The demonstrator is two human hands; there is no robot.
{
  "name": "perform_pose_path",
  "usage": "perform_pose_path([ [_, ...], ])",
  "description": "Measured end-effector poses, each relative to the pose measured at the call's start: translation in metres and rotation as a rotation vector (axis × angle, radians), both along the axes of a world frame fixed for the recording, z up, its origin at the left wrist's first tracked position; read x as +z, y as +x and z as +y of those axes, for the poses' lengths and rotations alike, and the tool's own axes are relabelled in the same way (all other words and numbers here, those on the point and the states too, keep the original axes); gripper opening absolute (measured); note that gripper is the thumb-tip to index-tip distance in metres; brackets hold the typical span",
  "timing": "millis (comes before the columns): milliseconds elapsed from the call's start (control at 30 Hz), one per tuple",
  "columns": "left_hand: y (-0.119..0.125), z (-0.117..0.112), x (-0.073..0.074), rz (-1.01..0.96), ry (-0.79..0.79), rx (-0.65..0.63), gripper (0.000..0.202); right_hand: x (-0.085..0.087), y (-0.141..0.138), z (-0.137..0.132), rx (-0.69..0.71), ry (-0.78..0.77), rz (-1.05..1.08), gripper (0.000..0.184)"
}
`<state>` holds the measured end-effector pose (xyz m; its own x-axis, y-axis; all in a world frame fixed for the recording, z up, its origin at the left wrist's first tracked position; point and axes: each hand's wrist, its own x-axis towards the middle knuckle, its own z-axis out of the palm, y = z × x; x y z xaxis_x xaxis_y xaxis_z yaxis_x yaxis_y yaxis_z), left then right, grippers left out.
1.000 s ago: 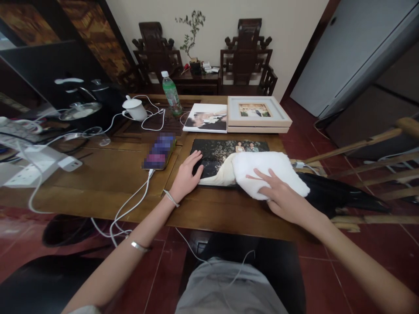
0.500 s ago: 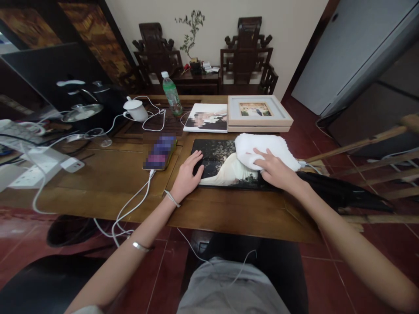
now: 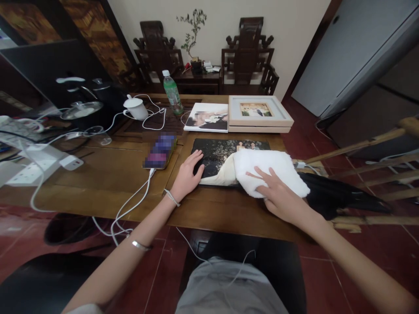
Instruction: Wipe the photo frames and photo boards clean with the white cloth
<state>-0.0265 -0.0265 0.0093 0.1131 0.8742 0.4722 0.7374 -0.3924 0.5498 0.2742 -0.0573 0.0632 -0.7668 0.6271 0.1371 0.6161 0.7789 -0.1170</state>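
A dark photo panel (image 3: 214, 152) showing two people and a long pale gown lies flat on the wooden table. My left hand (image 3: 189, 171) rests on its left edge, fingers stretched out and flat, with nothing gripped. On the panel's right part lies a fluffy white cloth (image 3: 284, 163), folded into a pad. My right hand (image 3: 278, 192) holds this cloth from above, a few fingers spread over its top and the rest by its near edge. The cloth hides the panel's right side and overhangs its near edge.
Behind the panel lie a white photo board (image 3: 206, 124) and a light wooden picture frame (image 3: 234, 126). A phone (image 3: 160, 150) with a white cable is on the left. Farther off stand a green-labelled bottle (image 3: 172, 92), a lidded white cup (image 3: 135, 108) and a power strip (image 3: 36, 168).
My right hand has drawn the white cloth toward me across the panel, uncovering the two pictured people near its far edge. My left hand has stayed in place.
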Motion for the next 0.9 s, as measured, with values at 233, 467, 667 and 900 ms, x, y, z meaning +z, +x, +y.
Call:
perform_pose_path([
  [233,0.000,0.000,0.000,0.010,0.007,0.003,0.036,-0.002,0.004,0.015,0.015,-0.019,0.043,0.043],
  [467,-0.001,0.000,-0.001,0.012,0.013,0.005,0.036,-0.004,-0.004,0.049,-0.049,0.013,0.025,0.045],
  [667,-0.001,0.000,-0.001,0.011,0.007,0.004,0.035,-0.006,-0.008,0.050,-0.073,0.023,0.036,0.048],
  [900,0.000,0.000,-0.002,0.007,0.010,0.003,0.035,-0.006,-0.006,0.014,-0.013,0.046,0.013,0.040],
])
